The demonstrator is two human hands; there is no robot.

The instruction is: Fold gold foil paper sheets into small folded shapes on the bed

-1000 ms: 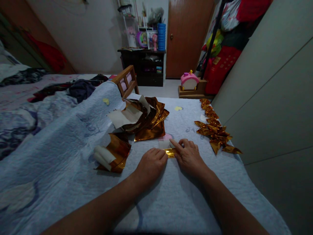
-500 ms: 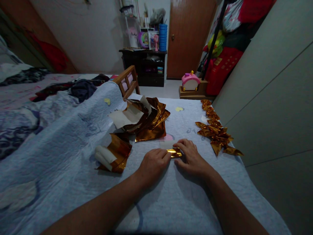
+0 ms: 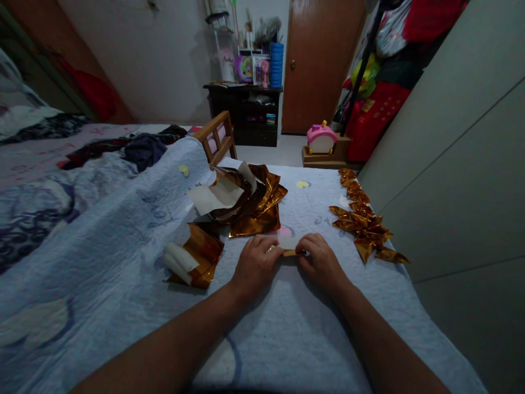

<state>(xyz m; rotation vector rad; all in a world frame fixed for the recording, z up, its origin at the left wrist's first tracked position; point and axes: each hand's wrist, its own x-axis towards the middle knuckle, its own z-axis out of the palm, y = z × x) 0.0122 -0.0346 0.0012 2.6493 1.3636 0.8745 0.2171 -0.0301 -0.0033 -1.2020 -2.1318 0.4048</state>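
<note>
Between my two hands is a sheet of gold foil paper point(image 3: 290, 253), its near edge rolled or folded into a narrow gold strip and its pale back lying flat beyond. My left hand point(image 3: 256, 265) pinches the strip's left end. At the right end, my right hand point(image 3: 319, 260) grips it between thumb and fingers. Left of my left hand lies a smaller stack of gold foil sheets point(image 3: 205, 254) with its left side curled over. Farther back is a larger fanned pile of gold foil sheets point(image 3: 256, 219). Several folded gold foil pieces point(image 3: 365, 221) lie to the right.
All this rests on a pale blue quilt point(image 3: 270, 345) over a bed. A wooden rail point(image 3: 217, 137) stands at its far left corner, with rumpled bedding point(image 3: 90, 169) beyond. Along the right runs a pale cabinet point(image 3: 459, 175). A pink toy point(image 3: 322, 137) sits past the far edge.
The gold strip has turned from a broad shiny face to a thin edge. My left fingers have shifted up and forward, and my right fingers have closed more on their end.
</note>
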